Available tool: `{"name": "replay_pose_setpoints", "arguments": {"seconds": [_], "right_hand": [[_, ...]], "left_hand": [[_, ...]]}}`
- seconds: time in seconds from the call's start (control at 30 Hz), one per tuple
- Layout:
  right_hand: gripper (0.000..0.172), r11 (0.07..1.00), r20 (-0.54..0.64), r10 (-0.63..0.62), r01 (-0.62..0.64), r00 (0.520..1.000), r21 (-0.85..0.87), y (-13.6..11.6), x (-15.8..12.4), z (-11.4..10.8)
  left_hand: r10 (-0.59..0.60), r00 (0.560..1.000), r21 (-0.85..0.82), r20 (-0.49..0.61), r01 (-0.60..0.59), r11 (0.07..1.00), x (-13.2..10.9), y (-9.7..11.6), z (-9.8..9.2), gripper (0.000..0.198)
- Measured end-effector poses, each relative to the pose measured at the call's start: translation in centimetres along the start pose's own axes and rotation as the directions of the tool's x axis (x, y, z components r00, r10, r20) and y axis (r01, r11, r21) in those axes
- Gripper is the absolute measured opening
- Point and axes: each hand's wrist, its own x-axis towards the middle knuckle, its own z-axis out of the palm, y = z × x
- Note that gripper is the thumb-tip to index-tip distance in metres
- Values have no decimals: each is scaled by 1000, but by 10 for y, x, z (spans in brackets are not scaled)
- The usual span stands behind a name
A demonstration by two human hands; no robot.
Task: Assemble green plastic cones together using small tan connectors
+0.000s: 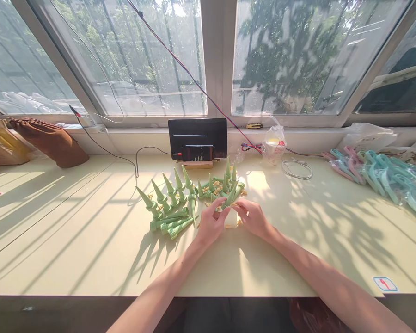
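Many green cone-shaped plastic spikes (169,203) stand and lie on the pale table (72,240), with small yellow bits scattered among them. My left hand (210,224) is closed around one green spike (231,196), holding it tilted up. My right hand (251,216) pinches at the base of that same spike, fingers pressed together. A small white block (230,218) sits between and under both hands.
A black tablet (197,138) with a phone (197,152) leaning on it stands at the window sill. A brown pouch (50,141) lies far left. A plastic bag (273,144) and coiled white cable (297,169) are behind; teal and pink plastic clips (384,178) pile at right.
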Motion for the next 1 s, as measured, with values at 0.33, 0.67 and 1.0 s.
{"name": "replay_pose_setpoints", "arguments": {"seconds": [0.33,0.67,1.0], "right_hand": [[40,929,141,190,-224,972,294,-15,-1,-2],[39,953,41,166,-171,985,251,-13,2,0],[27,992,-59,21,-14,998,125,-17,3,-5]], "left_hand": [[-78,997,-55,22,79,995,-1,9,-3,43],[53,998,56,-33,-52,997,-1,5,4,33],[69,994,84,-86,-62,995,-1,10,4,33]]}}
